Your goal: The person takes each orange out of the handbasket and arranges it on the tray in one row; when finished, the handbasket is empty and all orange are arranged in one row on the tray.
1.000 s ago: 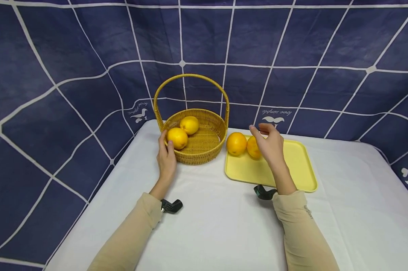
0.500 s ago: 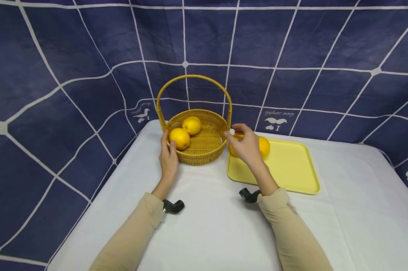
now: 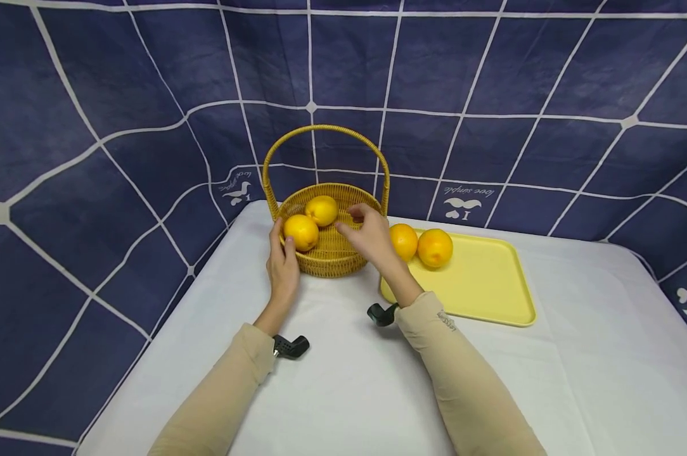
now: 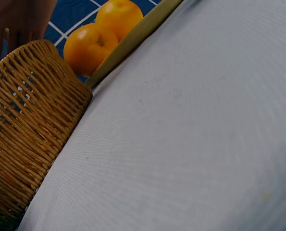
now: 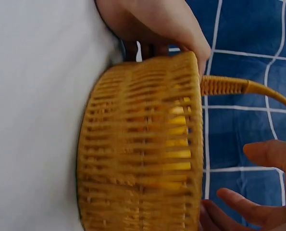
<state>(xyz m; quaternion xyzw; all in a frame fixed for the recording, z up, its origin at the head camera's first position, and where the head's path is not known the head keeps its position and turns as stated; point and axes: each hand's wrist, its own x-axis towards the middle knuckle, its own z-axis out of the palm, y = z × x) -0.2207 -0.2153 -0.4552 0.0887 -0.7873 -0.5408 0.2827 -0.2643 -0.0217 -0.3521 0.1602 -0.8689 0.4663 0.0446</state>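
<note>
In the head view a woven basket (image 3: 332, 267) with a tall arched handle stands at the back. Inside its left half lie two oranges, the front orange (image 3: 301, 233) and the rear orange (image 3: 322, 210). My left hand (image 3: 283, 266) holds the basket by its left side, thumb near the rim; the right wrist view also has this left hand (image 5: 157, 19) against the wall. Over the basket's right half is my right hand (image 3: 371, 240), holding nothing, thumb and fingers spread apart. The right wrist view has these fingers (image 5: 258, 211) beside the rim.
Right of the basket, a yellow tray (image 3: 486, 285) bears two oranges at its left end, one orange (image 3: 403, 241) partly behind my right wrist, the other orange (image 3: 435, 247) beside it. Blue checked cloth (image 3: 435, 63) rises behind the white table (image 3: 332, 380).
My right hand has moved left from above the tray's oranges to over the basket, uncovering those oranges. My left hand stays at the basket's left side.
</note>
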